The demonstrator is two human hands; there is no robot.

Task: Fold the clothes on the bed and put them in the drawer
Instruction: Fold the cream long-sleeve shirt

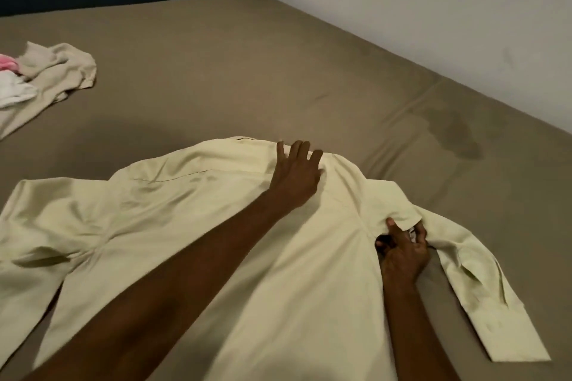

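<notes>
The right hand (404, 252) works at the near right side of the shirt (216, 226), its fingers curled and pinching the cloth where the right sleeve (483, 281) joins the body. That sleeve trails away to the right of this hand and back toward the person, flat on the bed (309, 71), cuff nearest the camera.

Beyond and to the left of it, the left hand (295, 176) lies flat on the shirt just short of the collar, fingers straight and spread, pressing the cloth down — grasping nothing. The shirt is spread back-up across the near part of the bed, its other sleeve reaching off to the left of the left hand.

The step in hand looks like the first fold: one hand anchors the shoulder while the other gathers the sleeve seam. The next move likely calls for carrying that sleeve and side panel inward across the back, keeping the collar pinned so the cloth does not drag.

Well beyond the left hand, far to its left, a small heap of clothes (46, 77) waits — beige, white and pink pieces. No drawer is in view.
</notes>
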